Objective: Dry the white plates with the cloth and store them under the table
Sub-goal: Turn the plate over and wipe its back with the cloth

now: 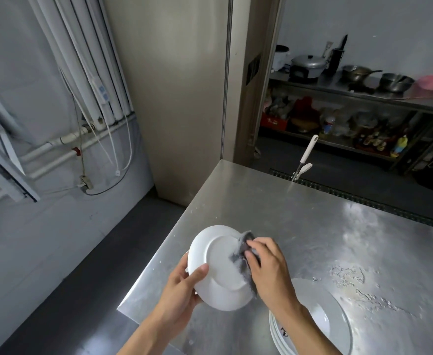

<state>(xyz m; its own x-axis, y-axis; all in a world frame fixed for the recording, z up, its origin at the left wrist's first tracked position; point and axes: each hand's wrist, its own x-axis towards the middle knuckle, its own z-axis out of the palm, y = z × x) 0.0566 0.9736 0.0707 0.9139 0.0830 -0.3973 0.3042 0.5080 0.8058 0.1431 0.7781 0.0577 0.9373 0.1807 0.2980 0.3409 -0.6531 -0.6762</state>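
I hold a white plate [218, 267] above the near left corner of the steel table [300, 226], its underside turned toward me. My left hand [182, 293] grips the plate's left rim, thumb on the underside. My right hand [269, 267] holds a grey cloth [243, 257] and presses it against the plate's right side. A stack of white plates [338, 326] sits on the table near the front edge, partly behind my right forearm.
Water droplets [359, 285] lie on the table right of the stack. A white-handled tool [305, 157] stands at the table's far edge. Beyond it, metal shelving [364, 93] carries pots and bowls. A tall steel cabinet [174, 85] and dark floor lie to the left.
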